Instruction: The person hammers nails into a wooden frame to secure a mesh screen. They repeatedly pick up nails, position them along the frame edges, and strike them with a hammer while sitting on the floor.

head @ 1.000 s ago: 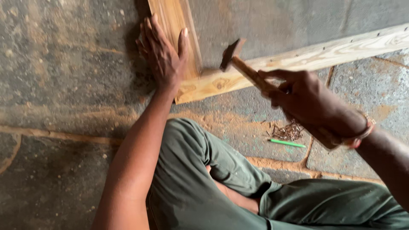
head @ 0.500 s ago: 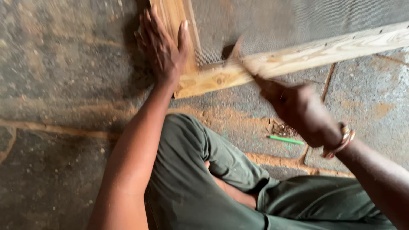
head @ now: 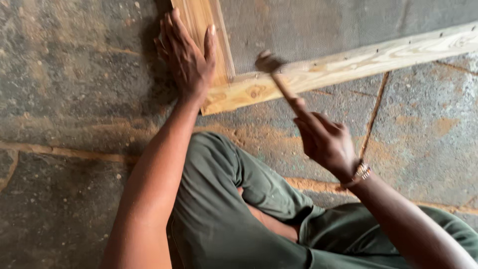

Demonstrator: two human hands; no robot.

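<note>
The right hand (head: 326, 142) has its fingers (head: 332, 125) wrapped tight around the handle of a hammer (head: 277, 75), near the handle's lower end. The hammer's long axis runs from the hand up and to the left, and its dark, motion-blurred head sits over the inner edge of the lower rail, right at the corner of a wooden frame (head: 348, 65). Which way the striking face points cannot be told through the blur. A metal bracelet (head: 362, 172) circles the right wrist.

The left hand (head: 186, 57) lies flat, palm down, fingers (head: 172, 30) slightly spread, pressing on the upright rail of the frame just beside the corner joint, with the thumb along the rail's inner side.

The frame lies flat on the stone floor (head: 69, 99). One rail runs up out of view; the other stretches right and slightly upward, with a row of small nails along its upper edge. Grey wire mesh (head: 318, 27) fills the space between them. Green trousers (head: 224, 214) cover the bent legs below.
</note>
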